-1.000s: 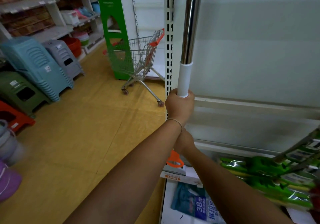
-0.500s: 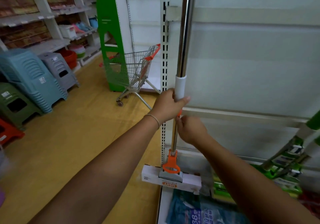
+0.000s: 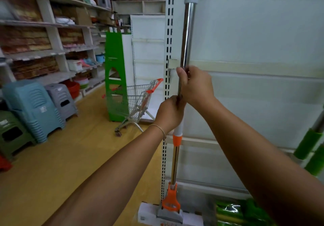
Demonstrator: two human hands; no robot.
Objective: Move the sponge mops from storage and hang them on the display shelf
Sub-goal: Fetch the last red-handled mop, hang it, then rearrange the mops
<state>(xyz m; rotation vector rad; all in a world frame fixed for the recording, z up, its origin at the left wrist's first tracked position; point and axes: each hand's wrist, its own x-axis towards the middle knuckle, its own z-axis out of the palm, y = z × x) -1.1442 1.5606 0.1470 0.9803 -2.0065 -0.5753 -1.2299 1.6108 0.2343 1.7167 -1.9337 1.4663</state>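
A sponge mop stands upright against the white display shelf [image 3: 254, 38], its chrome pole [image 3: 187, 33] running up past a slotted upright [image 3: 168, 24]. Its orange bracket [image 3: 171, 202] and boxed white sponge head [image 3: 150, 215] hang low at the bottom edge. My left hand [image 3: 171, 113] grips the pole just above the white and orange collar [image 3: 177, 137]. My right hand [image 3: 195, 85] holds the pole directly above it, in front of a horizontal shelf rail. More mops with green parts [image 3: 310, 147] lean at the right edge.
A small shopping cart [image 3: 138, 101] stands by a green shelf end panel [image 3: 116, 75] to the left. Stacked plastic stools [image 3: 33, 110] line the far-left wall under stocked shelves. Green packaged sponge heads [image 3: 231, 211] lie on the bottom shelf. The floor is yellow.
My view tilted upward and the mop rose. My right hand moved from below my left hand to above it on the pole; my left hand now grips lower, near the orange collar.
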